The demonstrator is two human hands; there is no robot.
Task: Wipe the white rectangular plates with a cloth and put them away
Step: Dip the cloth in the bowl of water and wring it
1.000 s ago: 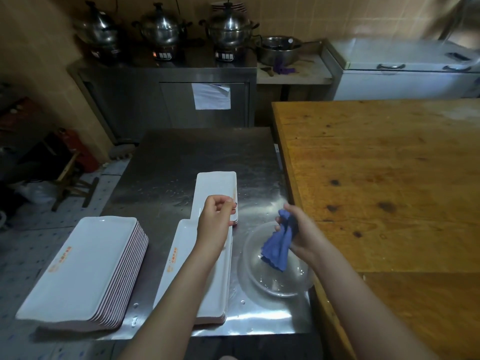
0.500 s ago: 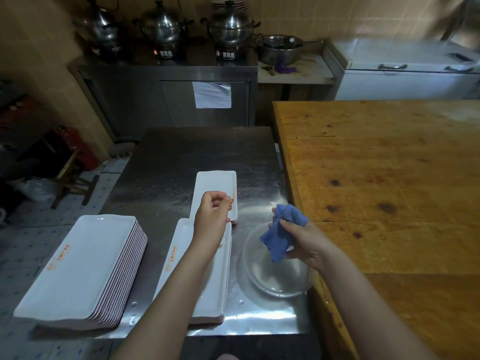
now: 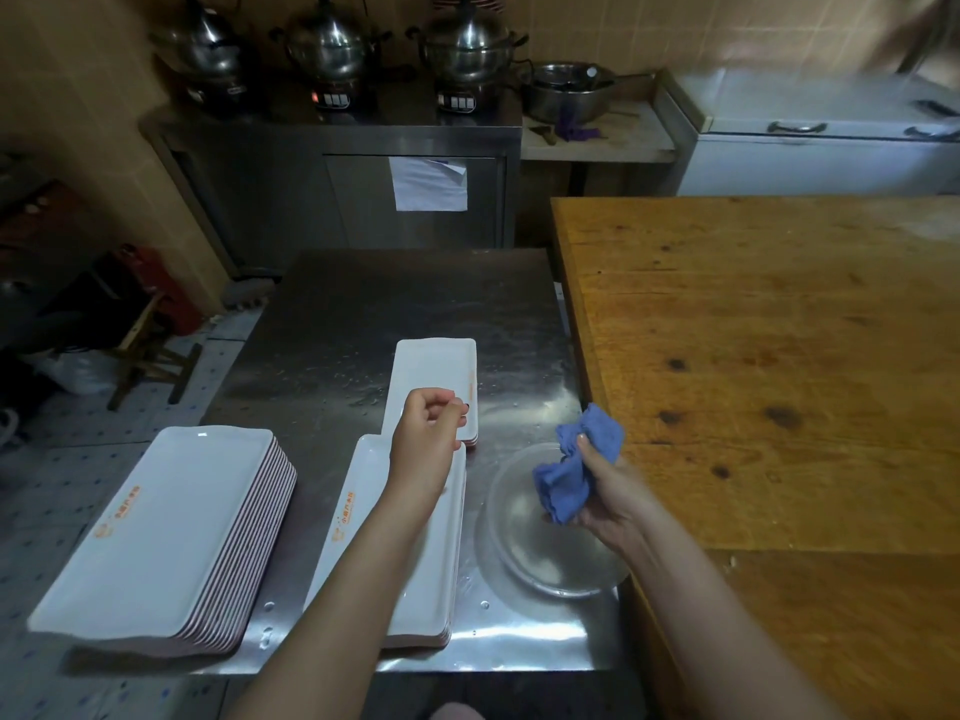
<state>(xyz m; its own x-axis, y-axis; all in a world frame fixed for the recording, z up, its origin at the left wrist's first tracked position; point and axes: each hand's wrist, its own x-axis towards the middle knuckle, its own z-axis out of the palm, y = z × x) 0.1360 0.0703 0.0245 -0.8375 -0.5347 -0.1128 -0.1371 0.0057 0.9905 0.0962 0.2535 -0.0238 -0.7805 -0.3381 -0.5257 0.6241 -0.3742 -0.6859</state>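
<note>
Head view: right hand [image 3: 613, 491] grips a crumpled blue cloth [image 3: 576, 470], left hand [image 3: 426, 439] curls over small white rectangular plates [image 3: 436, 376], hold unclear; wiping seems midway, tall lower-left stack [image 3: 156, 527] probably done.

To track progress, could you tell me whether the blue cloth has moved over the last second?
Yes, slightly: the blue cloth, held by the right hand, shifted right from above the glass bowl toward the wooden table.
</note>
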